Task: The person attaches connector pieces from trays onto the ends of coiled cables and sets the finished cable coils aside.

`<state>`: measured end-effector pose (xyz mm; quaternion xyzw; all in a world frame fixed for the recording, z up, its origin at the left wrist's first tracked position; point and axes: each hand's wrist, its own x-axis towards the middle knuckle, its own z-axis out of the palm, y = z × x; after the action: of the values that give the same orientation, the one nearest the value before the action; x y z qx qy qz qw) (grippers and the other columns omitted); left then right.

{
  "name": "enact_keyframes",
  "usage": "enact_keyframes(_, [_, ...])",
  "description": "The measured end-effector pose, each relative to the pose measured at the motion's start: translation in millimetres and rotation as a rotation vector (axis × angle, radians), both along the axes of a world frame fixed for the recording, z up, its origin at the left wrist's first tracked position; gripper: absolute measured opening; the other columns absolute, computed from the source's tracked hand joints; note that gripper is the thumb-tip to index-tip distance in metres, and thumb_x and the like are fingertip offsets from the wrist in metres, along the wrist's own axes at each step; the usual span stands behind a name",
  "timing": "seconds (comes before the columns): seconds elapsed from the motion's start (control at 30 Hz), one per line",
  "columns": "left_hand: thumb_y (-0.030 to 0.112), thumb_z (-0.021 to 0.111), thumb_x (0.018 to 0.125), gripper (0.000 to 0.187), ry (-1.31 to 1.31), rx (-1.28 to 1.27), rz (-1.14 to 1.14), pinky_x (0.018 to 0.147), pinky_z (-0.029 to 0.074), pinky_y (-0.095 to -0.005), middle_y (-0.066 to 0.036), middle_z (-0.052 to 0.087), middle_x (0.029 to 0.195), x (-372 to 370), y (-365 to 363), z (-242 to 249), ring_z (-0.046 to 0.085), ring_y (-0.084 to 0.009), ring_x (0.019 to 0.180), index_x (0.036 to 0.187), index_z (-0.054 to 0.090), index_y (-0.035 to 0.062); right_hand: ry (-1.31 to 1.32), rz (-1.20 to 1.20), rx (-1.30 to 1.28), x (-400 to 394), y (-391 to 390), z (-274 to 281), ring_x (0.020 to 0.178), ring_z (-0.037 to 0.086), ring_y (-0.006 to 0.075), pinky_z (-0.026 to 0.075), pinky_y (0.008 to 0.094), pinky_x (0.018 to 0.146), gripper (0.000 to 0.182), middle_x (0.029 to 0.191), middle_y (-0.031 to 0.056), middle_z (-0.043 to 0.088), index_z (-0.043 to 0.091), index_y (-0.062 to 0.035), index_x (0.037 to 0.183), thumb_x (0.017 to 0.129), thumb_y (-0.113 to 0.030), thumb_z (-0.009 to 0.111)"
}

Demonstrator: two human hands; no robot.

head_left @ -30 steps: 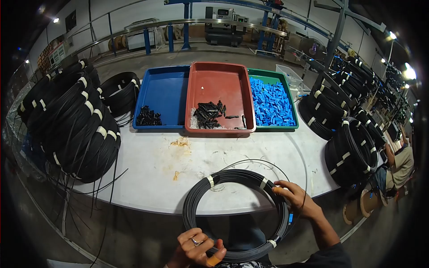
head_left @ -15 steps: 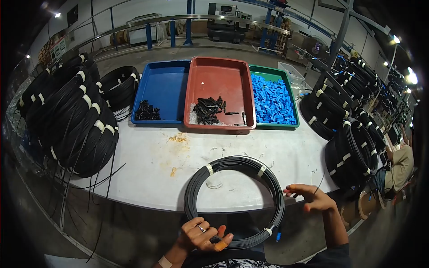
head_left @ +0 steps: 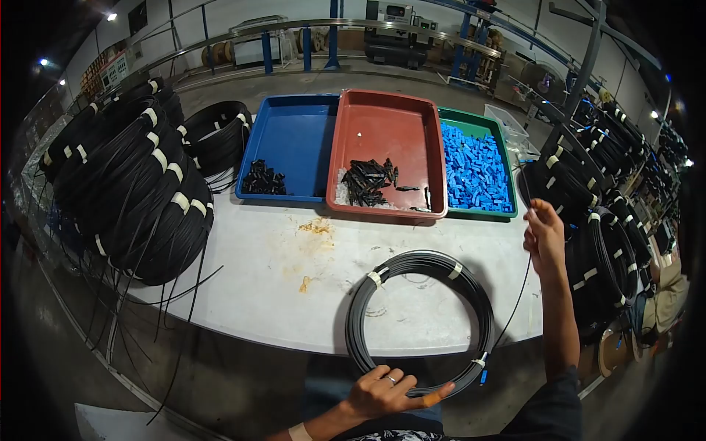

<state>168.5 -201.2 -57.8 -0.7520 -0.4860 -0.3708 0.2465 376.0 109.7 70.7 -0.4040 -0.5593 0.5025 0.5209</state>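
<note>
The coil of black cable (head_left: 421,323) is lying half on the white table (head_left: 272,272), its near arc hanging past the table's front edge. That near arc is gripped by the left hand (head_left: 386,389) — fingers curled over the strands, thumb stretched along them, a ring showing on one finger and an orange tape on the thumb tip. White tape bands (head_left: 376,278) are wrapped around the coil at several spots, and a small blue connector (head_left: 483,376) is seen dangling at its lower right.

The right hand (head_left: 545,237) is raised above the table's right edge, well apart from the coil. A loose cable end (head_left: 517,298) is pinched between thumb and fingertips, the other fingers loosely bent; the thin strand is drawn down from the hand toward the coil's lower right side.

At the back of the table three trays are set side by side, touching: a blue tray (head_left: 290,140) with a small heap of black parts (head_left: 263,178), a red tray (head_left: 386,132) with black clips (head_left: 370,181) over something pale, and a green tray (head_left: 507,209) filled with blue connectors (head_left: 474,166). Large stacked cable coils (head_left: 129,184) are leaned on the table's left — more hanging coils (head_left: 596,220) are racked on the right. Orange-brown stains (head_left: 316,228) are spotted on the tabletop.
</note>
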Motion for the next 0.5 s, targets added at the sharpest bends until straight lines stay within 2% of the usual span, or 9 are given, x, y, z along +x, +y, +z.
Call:
enact_keyframes(0.13, [0.011,0.057,0.092,0.067,0.043,-0.043,-0.003,0.052,0.036,-0.0181,0.004,0.030,0.065,3.8,5.6,6.6,0.038,-0.0051,0.052,0.150,0.045,0.0424,-0.007,0.097,0.113,-59.7,31.3,3.0,0.049,0.039,0.0010,0.025,0.0182,0.038,0.015,0.082,-0.0013,0.059,0.061,-0.0081,0.111,0.097,-0.010,0.065])
enact_keyframes(0.17, [0.012,0.064,0.089,0.062,0.040,-0.123,-0.020,0.058,0.041,-0.0210,0.005,0.046,0.069,3.2,-0.8,11.7,0.047,-0.0062,0.058,0.144,0.053,0.0381,-0.030,0.116,0.099,-78.0,29.5,0.3,0.054,0.045,0.0026,0.032,0.0190,0.043,0.009,0.081,-0.0012,0.061,0.065,-0.0068,0.103,0.096,-0.010,0.068])
enact_keyframes(0.23, [0.005,0.059,0.088,0.065,-0.097,-0.137,-0.179,0.052,0.039,-0.0186,0.005,0.061,0.082,-1.4,4.2,20.3,0.048,-0.0053,0.056,0.144,0.054,0.0373,-0.273,0.174,0.349,-114.9,28.4,-22.6,0.063,0.050,0.0041,0.038,0.0206,0.052,0.005,0.081,-0.0009,0.061,0.066,-0.0050,0.097,0.095,-0.009,0.068])
enact_keyframes(0.27, [0.010,0.068,0.085,0.061,-0.183,-0.211,-0.341,0.060,0.046,-0.0254,0.000,0.071,0.097,-10.1,1.2,27.8,0.058,-0.0097,0.066,0.143,0.056,0.0265,-0.307,0.240,0.473,-131.1,23.1,-32.2,0.066,0.052,0.0046,0.039,0.0215,0.056,0.005,0.081,-0.0007,0.062,0.066,-0.0040,0.096,0.095,-0.008,0.068])
enact_keyframes(0.3, [0.018,0.071,0.091,0.034,-0.300,-0.270,-0.481,0.077,0.053,-0.0378,-0.008,0.069,0.117,-19.5,-3.4,44.0,0.066,-0.0224,0.098,0.125,0.064,0.0174,-0.340,0.305,0.600,-146.8,18.1,-42.8,0.070,0.053,0.0051,0.041,0.0223,0.060,0.005,0.081,-0.0005,0.062,0.066,-0.0030,0.095,0.095,-0.007,0.068])
enact_keyframes(0.37, [0.014,0.068,0.092,0.032,-0.187,-0.240,-0.480,0.079,0.053,-0.0353,-0.010,0.068,0.120,-54.0,-5.8,65.3,0.065,-0.0225,0.102,0.123,0.067,0.0175,-0.374,0.428,0.356,-165.1,-2.4,-53.8,0.070,0.052,0.0051,0.042,0.0227,0.060,0.005,0.081,-0.0001,0.061,0.064,-0.0015,0.095,0.095,-0.006,0.067])
enact_keyframes(0.43, [0.009,0.070,0.091,0.048,-0.200,-0.212,-0.430,0.089,0.053,-0.0364,-0.016,0.062,0.133,-98.7,-3.0,74.1,0.063,-0.0232,0.112,0.138,0.059,0.0092,-0.357,0.557,0.230,-171.7,-6.0,-61.2,0.073,0.053,0.0058,0.044,0.0225,0.066,0.007,0.083,-0.0004,0.061,0.064,-0.0002,0.096,0.095,-0.006,0.067])
enact_keyframes(0.5, [0.013,0.076,0.079,0.054,-0.196,-0.295,-0.013,0.072,0.049,-0.0344,-0.003,0.073,0.101,-139.1,6.1,101.8,0.063,-0.0169,0.077,0.131,0.063,0.0155,-0.316,0.685,0.193,-173.3,2.7,-72.9,0.075,0.054,0.0061,0.044,0.0230,0.067,0.006,0.085,0.0000,0.063,0.065,0.0001,0.097,0.095,-0.005,0.066])
